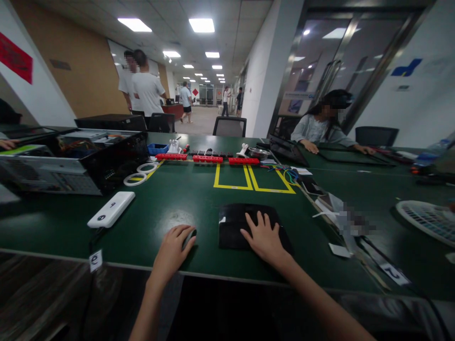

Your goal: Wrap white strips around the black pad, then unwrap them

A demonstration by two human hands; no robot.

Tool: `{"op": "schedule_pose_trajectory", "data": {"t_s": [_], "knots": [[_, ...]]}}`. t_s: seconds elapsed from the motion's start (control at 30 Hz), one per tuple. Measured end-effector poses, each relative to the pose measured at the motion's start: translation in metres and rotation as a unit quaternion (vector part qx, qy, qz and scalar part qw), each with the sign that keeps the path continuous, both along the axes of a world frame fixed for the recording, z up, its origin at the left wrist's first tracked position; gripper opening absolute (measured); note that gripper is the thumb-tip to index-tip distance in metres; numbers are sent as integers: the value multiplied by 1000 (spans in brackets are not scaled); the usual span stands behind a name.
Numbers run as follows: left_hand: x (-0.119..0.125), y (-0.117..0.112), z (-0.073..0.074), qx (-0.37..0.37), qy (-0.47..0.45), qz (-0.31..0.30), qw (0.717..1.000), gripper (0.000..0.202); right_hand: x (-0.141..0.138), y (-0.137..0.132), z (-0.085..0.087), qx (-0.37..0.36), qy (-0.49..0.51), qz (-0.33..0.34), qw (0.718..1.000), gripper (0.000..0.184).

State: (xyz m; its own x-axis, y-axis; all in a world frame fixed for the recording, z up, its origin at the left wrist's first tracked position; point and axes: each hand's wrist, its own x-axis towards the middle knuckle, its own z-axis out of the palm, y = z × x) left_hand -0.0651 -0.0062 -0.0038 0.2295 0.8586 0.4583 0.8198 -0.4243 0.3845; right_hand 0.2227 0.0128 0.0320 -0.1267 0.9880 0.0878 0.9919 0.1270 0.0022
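My left hand (175,244) curls over a small dark, rounded thing that looks like a computer mouse (189,237), low on the green table near its front edge. Only the mouse's right side shows past my fingers. To the right lies a black mouse pad (232,232) with a small white mark at its left edge. On this pad my right hand (263,237) rests flat, its fingers spread and nothing in its grasp. Part of the pad is hidden beneath that hand.
An opened computer case (121,158) stands at left, with white rings (135,179) and a white power bank (112,208) near it. Red trays (208,159) line the back beyond yellow tape outlines (232,187). Cables and a phone lie right. Another person (320,123) sits across.
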Motion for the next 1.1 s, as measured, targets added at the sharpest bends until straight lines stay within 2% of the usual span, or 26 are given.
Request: {"op": "schedule_pose_trajectory", "data": {"t_s": [0.13, 0.23, 0.4, 0.5, 0.57, 0.63, 0.7, 0.77, 0.83, 0.9, 0.93, 1.0, 1.1], "knots": [[1, -2, 3, -8, 24, -68, 997, 46, -31, -7, -5, 21, 33, 13, 999, 62], [1, -2, 3, -10, 49, -95, 994, 59, -50, -6, -9, 26, 46, 12, 999, 63], [2, 0, -1, 4, 70, -70, 995, 46, -71, -1, -5, 40, 31, 28, 998, 62], [3, 1, -4, 9, 55, -58, 997, 40, -65, 3, 7, 25, 39, 61, 997, 61], [3, 2, -4, 11, 49, -55, 997, 40, -48, 7, 15, 5, 89, 110, 990, 59], [4, 2, -4, 9, 51, -51, 997, 40, -22, 12, 21, -14, 176, 163, 971, 55], [5, 2, -2, 5, 58, -45, 997, 39, 10, 16, 22, -2, 257, 172, 951, 48], [5, 2, 0, 3, 64, -40, 997, 39, 44, 18, 20, 77, 260, 104, 957, 43], [6, 2, 1, 2, 65, -36, 997, 39, 79, 16, 19, 198, 177, -26, 964, 41], [7, 2, 2, 2, 65, -34, 997, 38, 112, 10, 19, 277, 66, -155, 946, 41], [8, 2, 2, 2, 65, -31, 997, 38, 127, 7, 19, 299, 18, -198, 933, 41], [10, 1, 2, 2, 63, -22, 998, 37, 155, 2, 20, 327, -55, -237, 913, 39], [14, 1, 2, 0, 58, -14, 998, 37, 188, -2, 19, 339, -122, -230, 904, 38]]}}
